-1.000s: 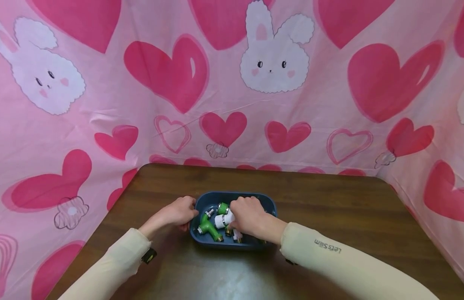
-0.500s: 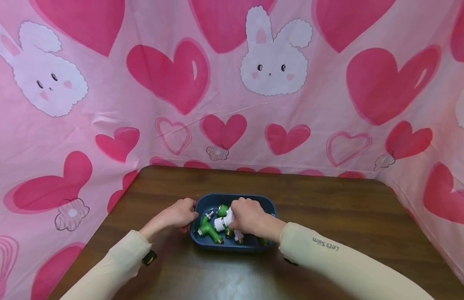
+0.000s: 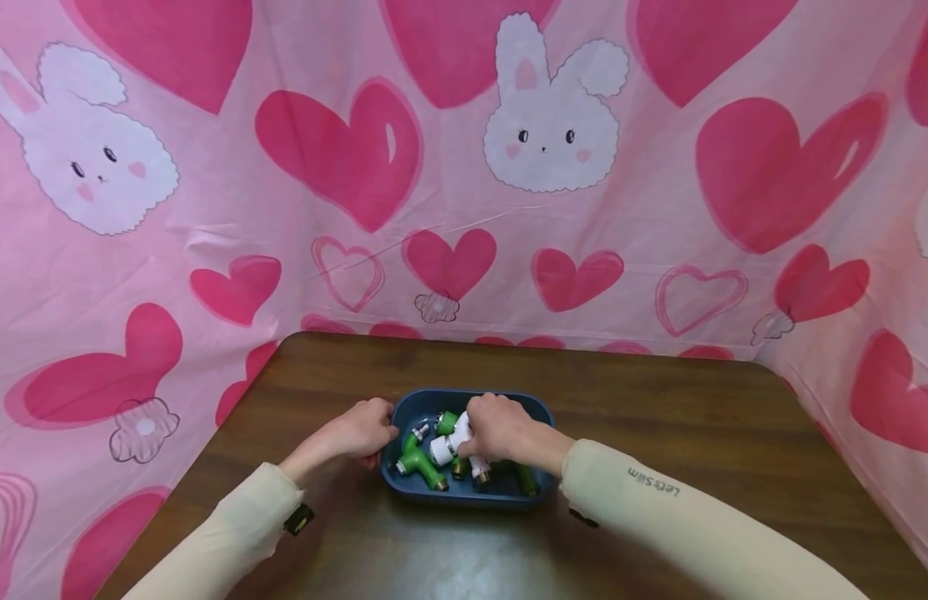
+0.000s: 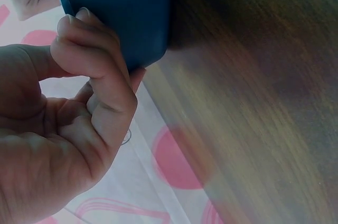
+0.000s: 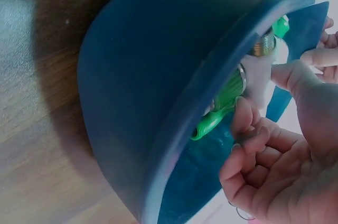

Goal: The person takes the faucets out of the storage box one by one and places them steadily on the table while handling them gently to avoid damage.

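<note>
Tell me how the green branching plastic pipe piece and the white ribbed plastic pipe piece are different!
The green branching plastic pipe piece shows its forked shape, but the white ribbed plastic pipe piece is partly hidden under the right hand. No hand touches the green one, while the right hand holds the white one. The green one lies nearer the tub's left end than the white one. Both are in the dark-blue rounded tub.

Dark blue on the tub (image 5: pixel 142 65); green on the forked pipe (image 3: pixel 415 458), white on the ribbed pipe (image 3: pixel 441 451); wood-grained brown across the table (image 3: pixel 659 408); red hearts (image 3: pixel 576 275) and white rabbits (image 3: pixel 551 154) over pink cloth (image 3: pixel 456 167).
</note>
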Tool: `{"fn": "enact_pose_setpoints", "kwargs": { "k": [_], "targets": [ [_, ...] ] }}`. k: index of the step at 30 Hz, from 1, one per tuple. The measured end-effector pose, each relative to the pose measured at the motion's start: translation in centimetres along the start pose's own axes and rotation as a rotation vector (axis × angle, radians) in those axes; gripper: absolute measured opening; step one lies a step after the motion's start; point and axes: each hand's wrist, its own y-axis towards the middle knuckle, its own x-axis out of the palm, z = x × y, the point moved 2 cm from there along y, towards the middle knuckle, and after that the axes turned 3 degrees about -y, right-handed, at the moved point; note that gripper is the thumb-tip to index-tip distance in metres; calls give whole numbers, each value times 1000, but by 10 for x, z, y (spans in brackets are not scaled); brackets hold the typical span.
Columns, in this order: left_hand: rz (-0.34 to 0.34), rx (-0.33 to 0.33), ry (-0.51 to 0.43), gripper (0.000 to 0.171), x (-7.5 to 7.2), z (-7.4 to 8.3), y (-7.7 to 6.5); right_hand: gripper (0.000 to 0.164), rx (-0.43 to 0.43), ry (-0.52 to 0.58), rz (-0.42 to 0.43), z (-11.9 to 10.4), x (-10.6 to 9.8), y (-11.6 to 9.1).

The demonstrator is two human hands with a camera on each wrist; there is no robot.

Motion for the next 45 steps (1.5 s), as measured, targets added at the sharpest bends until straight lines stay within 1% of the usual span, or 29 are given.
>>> {"fn": "enact_pose_setpoints", "kwargs": {
  "k": [7,11,16,20,24,30,35,39,41,43,45],
  "targets": [
    [-4,-5,1,24,0,0,-1,24,10,47,-54,3,-6,-1],
    [-2,0,-3,23,0,1,0,21,8,62,-89,3,-10,1],
    [-3,3,-3,22,0,0,0,19,-5,39,-108,4,-12,4],
    [-6,3,-3,23,1,0,-1,21,8,9,-111,6,-13,5],
    [-8,5,-2,21,1,1,-1,23,13,-8,-101,7,-14,4],
    [-6,3,-2,21,1,-1,0,32,-13,-30,-66,8,-14,3],
    [0,7,-4,21,0,0,-1,30,12,-41,-33,7,-15,0],
    [-1,9,-14,27,1,0,-2,29,30,-50,-2,6,-16,-4],
    [-12,13,-27,33,1,-3,0,28,32,-46,5,6,-17,-5],
    [-29,28,-33,41,0,-10,4,25,34,-38,3,5,-17,-7],
    [-57,80,-22,50,1,-29,18,23,37,-27,0,4,-18,-8]
  ]
}}
